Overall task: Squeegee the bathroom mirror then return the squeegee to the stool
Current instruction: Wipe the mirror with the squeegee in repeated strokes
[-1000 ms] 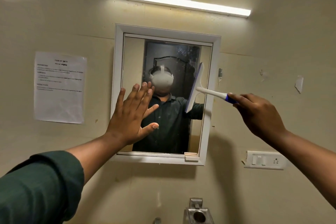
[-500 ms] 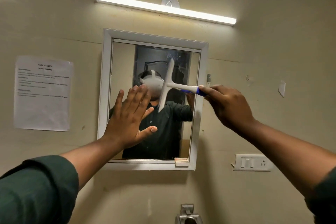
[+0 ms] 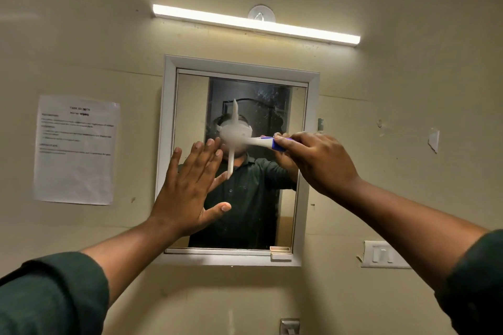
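the white squeegee [image 3: 233, 141] is held against the glass of the white-framed bathroom mirror [image 3: 299, 171], blade near vertical at mid-width, upper half. its white and blue handle is gripped by the closed fingers of the right hand [image 3: 317, 162], extended from the mirror's right side. the left hand [image 3: 187, 187] is laid flat on the glass, fingers spread, just left of the blade. a printed notice [image 3: 76, 149] is fixed left of the mirror; a lit tube light [image 3: 255, 24] is mounted above; a switch plate [image 3: 383, 254] is seen lower right

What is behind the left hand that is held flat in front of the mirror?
Behind the left hand is the lower left part of the mirror and its white frame. Around the hand, the glass reflects a dark green shirt. Whatever marks or drops lie under the palm are covered.
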